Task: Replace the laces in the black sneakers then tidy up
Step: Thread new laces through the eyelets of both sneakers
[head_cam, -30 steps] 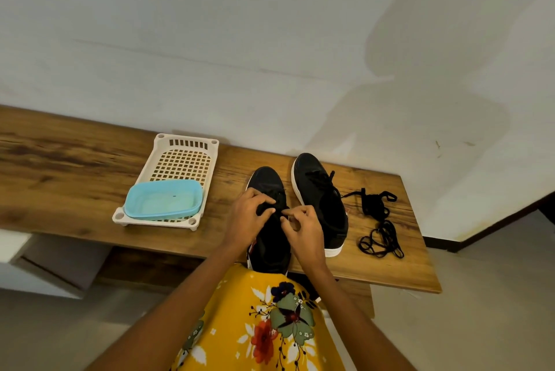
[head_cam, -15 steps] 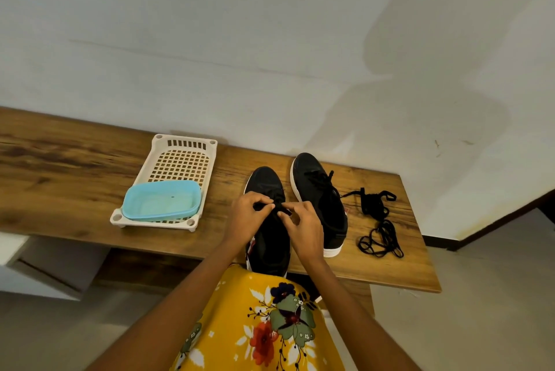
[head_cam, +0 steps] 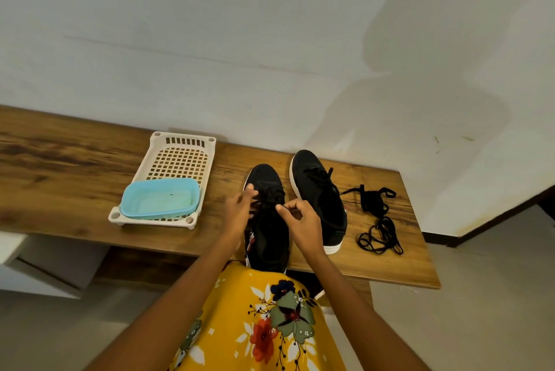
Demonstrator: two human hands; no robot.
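Observation:
Two black sneakers with white soles stand side by side on the wooden bench. The near sneaker is between my hands; the far sneaker to its right is laced. My left hand is at the near sneaker's left side, fingers at its black lace. My right hand pinches the lace end over the tongue. A loose bundle of black laces lies on the bench right of the sneakers.
A white perforated plastic tray sits left of the sneakers with a light blue shallow tub in its near end. The wall rises right behind the bench. The bench's right end is just past the loose laces.
My hands, close together over the near sneaker's laces before, have drawn slightly apart; the left hand's fingers have spread out toward the toe side.

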